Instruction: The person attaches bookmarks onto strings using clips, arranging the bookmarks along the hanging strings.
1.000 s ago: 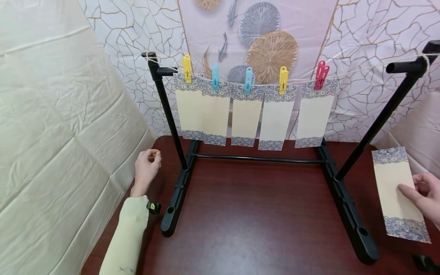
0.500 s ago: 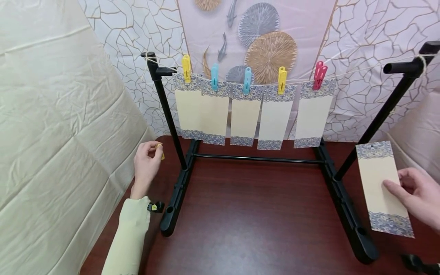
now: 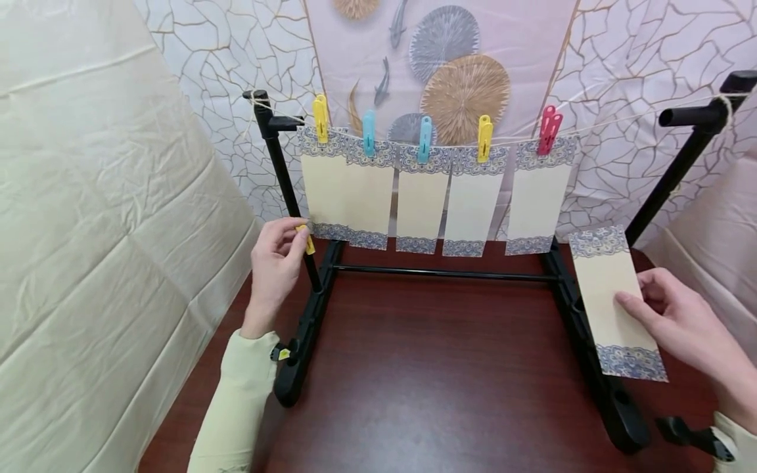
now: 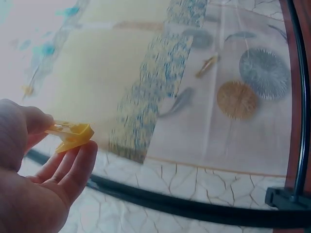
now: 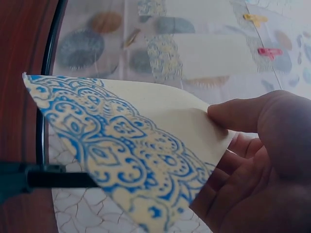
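Note:
Between thumb and fingers my left hand pinches a yellow clothespin, beside the rack's left post. My right hand holds a cream paper card by its right edge, thumb on the front; the card has blue lace-patterned bands at top and bottom and stands in front of the right post. Several similar cards hang in a row from a string, clipped by yellow, blue and pink clothespins. The two leftmost hanging cards overlap.
A black rack carries the string between its two posts, with a low crossbar and long feet on the dark red tabletop. Behind it hangs a patterned cloth. Pale fabric slopes along the left side.
My left hand has moved right and up with the yellow clothespin, up to the left post. The right hand has brought the card leftward and slightly up. The hanging cards stay in place.

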Available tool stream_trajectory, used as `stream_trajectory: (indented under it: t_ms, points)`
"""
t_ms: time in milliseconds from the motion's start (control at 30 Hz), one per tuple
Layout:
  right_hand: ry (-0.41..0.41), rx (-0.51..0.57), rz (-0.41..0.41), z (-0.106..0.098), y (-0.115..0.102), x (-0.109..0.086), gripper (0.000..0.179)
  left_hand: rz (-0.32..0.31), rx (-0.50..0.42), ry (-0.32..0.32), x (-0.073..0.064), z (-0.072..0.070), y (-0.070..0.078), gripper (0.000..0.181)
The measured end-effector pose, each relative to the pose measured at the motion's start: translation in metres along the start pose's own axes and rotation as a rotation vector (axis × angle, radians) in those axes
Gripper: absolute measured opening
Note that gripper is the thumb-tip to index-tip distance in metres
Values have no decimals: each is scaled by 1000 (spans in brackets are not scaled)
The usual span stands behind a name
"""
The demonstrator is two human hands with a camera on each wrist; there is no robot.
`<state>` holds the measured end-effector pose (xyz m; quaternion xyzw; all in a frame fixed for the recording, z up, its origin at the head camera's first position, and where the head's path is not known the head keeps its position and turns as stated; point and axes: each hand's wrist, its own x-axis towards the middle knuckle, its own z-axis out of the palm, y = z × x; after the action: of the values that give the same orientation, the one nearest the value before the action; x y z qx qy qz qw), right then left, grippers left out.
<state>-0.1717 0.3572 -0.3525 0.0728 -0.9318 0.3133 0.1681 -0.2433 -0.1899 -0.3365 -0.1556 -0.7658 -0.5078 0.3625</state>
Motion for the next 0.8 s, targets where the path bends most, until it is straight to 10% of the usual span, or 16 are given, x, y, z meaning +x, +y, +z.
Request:
stream_trajectory:
  t_ms: [233, 500, 800]
  points:
    - [9, 58, -46, 3, -12, 7, 16, 42, -46, -53, 0, 11, 43, 18]
    - [32, 69, -53, 2, -20, 13, 15, 74, -127, -77, 6, 32, 30, 19]
    - [99, 193, -60, 5, -25, 24, 21, 164, -284, -136, 13, 62, 55, 24]
